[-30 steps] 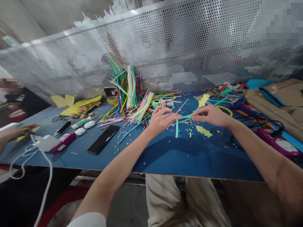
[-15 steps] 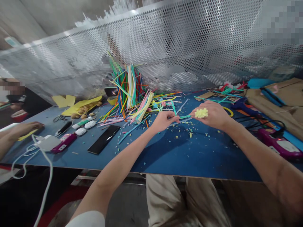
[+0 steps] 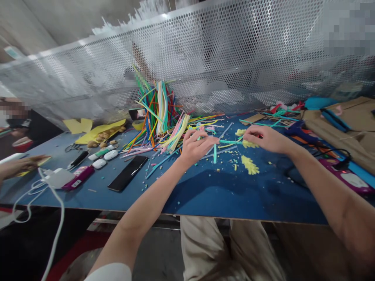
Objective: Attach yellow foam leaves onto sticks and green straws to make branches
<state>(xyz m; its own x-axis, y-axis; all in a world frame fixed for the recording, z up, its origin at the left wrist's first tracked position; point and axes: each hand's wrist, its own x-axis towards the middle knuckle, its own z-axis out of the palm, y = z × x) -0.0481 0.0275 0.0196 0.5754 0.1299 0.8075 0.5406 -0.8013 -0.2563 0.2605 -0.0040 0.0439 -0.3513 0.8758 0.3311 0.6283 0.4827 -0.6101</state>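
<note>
My left hand (image 3: 197, 147) is closed on a green pipe cleaner stem (image 3: 230, 142), thumb hidden behind the fingers. A short green end (image 3: 215, 153) hangs below the fingertips. The stem runs right to a fluffy yellow pipe-cleaner piece (image 3: 250, 165) with several lobes, spread out like petals or leaves. My right hand (image 3: 267, 138) pinches this yellow piece near the end of the stem, and one lobe hangs below the hand. Exactly where the yellow and green parts join is hard to make out.
A bundle of coloured pipe cleaners (image 3: 162, 109) stands behind my left hand. Small clippings litter the blue table (image 3: 205, 199). A black phone (image 3: 127, 173) and purple power strip (image 3: 78, 177) lie left; another power strip (image 3: 348, 177) lies right. At far left is another person's hand (image 3: 25, 166).
The yellow piece was a compact cluster at my right hand; now its lobes show spread apart. My left fingers have stretched out more, and the green end points down instead of up.
</note>
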